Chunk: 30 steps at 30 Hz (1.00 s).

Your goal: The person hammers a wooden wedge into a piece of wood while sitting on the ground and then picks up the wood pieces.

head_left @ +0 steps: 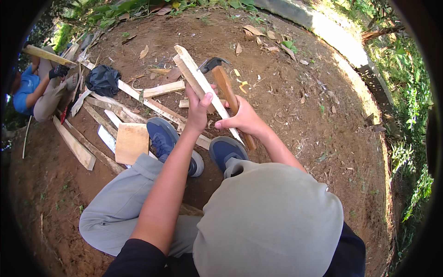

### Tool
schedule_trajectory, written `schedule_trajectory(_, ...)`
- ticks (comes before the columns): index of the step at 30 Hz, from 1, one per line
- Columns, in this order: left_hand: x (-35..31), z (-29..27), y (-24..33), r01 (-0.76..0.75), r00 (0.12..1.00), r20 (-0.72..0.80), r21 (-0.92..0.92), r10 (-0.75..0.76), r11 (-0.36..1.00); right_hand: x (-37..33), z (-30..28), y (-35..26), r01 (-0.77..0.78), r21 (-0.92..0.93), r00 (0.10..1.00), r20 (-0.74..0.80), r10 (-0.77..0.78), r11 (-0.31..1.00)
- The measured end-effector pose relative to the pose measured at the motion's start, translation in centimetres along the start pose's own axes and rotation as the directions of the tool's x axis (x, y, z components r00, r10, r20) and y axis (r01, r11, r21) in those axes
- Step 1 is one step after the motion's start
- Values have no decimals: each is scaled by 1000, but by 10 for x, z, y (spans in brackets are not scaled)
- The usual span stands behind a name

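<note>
My left hand (199,111) is closed around a long, pale strip of rough split wood (203,83), which slants from upper left to lower right above the ground. At its upper end the wood shows two long faces; I cannot tell whether it is one piece or two. My right hand (248,120) grips the brown wooden handle of a claw hammer (226,87), its dark metal head pointing away from me. The right thumb rests against the lower part of the strip, beside the hammer handle. Both hands are over my blue shoes (226,150).
Wooden slats (76,143) and a squarish wood block (132,142) lie on the dirt at left, near a black plastic bag (102,80). A person in blue (30,87) sits at far left with a wood strip (48,54). A concrete edge (318,27) curves along upper right.
</note>
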<state>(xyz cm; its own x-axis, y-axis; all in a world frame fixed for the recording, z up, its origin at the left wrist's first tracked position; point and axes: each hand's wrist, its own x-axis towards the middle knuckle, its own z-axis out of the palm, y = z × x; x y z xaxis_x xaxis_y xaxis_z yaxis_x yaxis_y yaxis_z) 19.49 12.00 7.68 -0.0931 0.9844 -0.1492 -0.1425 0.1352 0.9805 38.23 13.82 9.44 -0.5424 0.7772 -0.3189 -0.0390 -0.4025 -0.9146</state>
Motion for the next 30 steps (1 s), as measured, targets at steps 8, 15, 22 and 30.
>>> schedule_trajectory(8,0,-82,-10,-99,994,105,923,5,372,17,-65,-43,-37,-611,985,-156,-75,791)
schedule_trajectory(15,8,-106,-15,-26,982,70,971,-177,236,10,-94,-35,-128,-792,976,-206,-64,596)
schedule_trajectory(22,-3,-113,-35,-73,981,119,959,-156,275,19,-86,-22,-85,-899,994,-108,-29,430)
schedule_trajectory(30,-15,-111,-41,-40,989,98,894,-107,445,48,-84,-16,146,-948,989,150,-6,284)
